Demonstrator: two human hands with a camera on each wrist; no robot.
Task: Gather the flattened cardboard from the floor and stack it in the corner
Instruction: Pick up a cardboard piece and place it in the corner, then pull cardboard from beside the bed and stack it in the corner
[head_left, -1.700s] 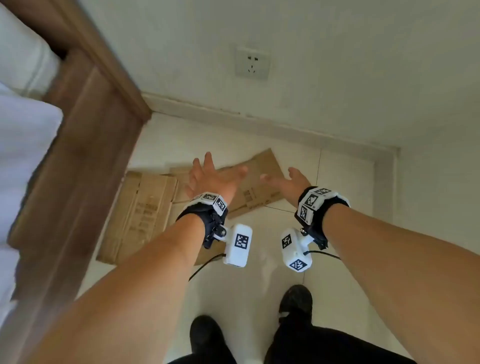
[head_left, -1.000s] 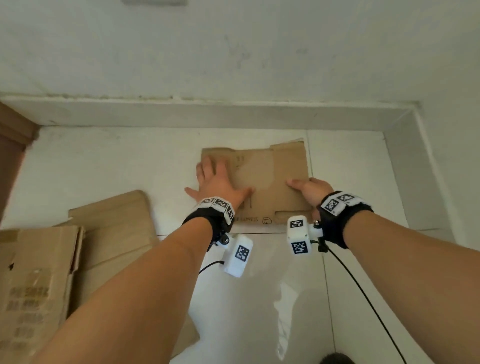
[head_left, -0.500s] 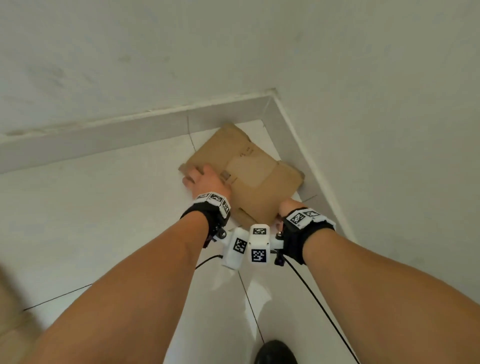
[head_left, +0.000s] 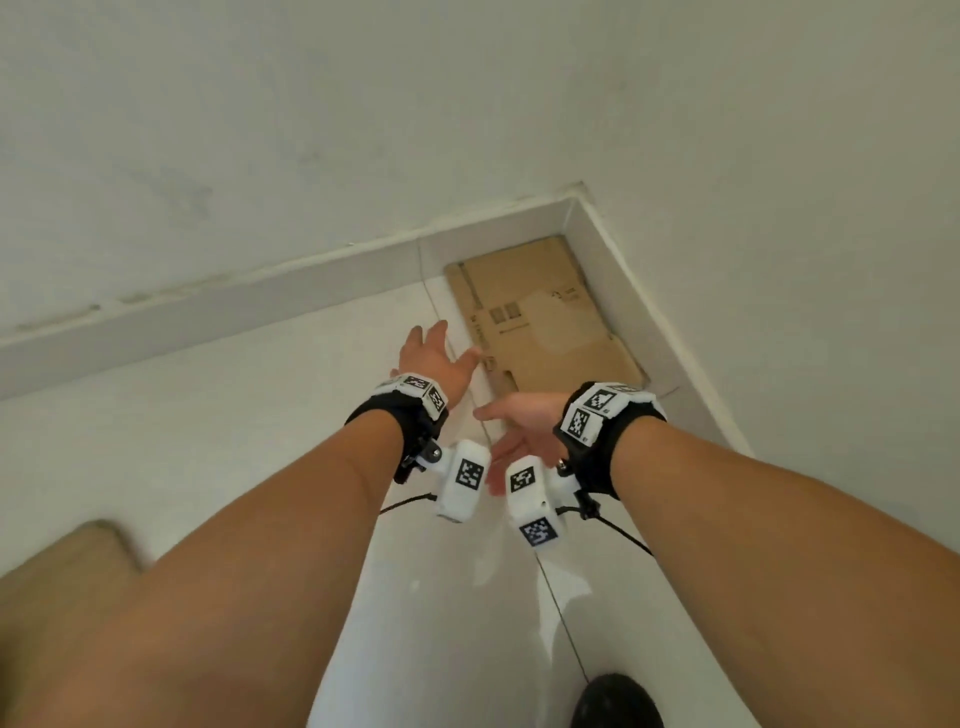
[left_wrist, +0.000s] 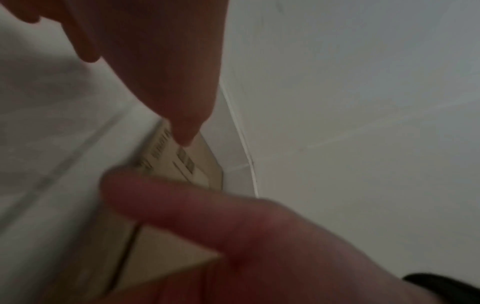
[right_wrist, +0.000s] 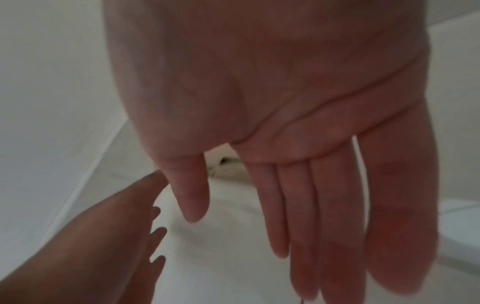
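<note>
A flattened brown cardboard sheet (head_left: 540, 322) lies flat on the white floor, tucked into the corner where the two skirting boards meet. My left hand (head_left: 434, 358) hovers beside its near left edge with straight fingers and holds nothing. My right hand (head_left: 519, 431) is off the sheet, just in front of its near edge, palm open and fingers spread. The left wrist view shows the printed cardboard (left_wrist: 179, 162) beyond my straight fingers (left_wrist: 182, 98). In the right wrist view my palm and fingers (right_wrist: 298, 195) are flat and empty.
More brown cardboard (head_left: 62, 561) shows at the lower left edge of the head view, partly behind my left forearm. White walls close the corner on two sides, with a grey skirting board (head_left: 260, 296). My dark shoe (head_left: 618, 701) stands on the tiled floor.
Both hands held the cardboard sheet and slid it into the corner; now it lies flat against the skirting boards and both hands have let go and drawn back.
</note>
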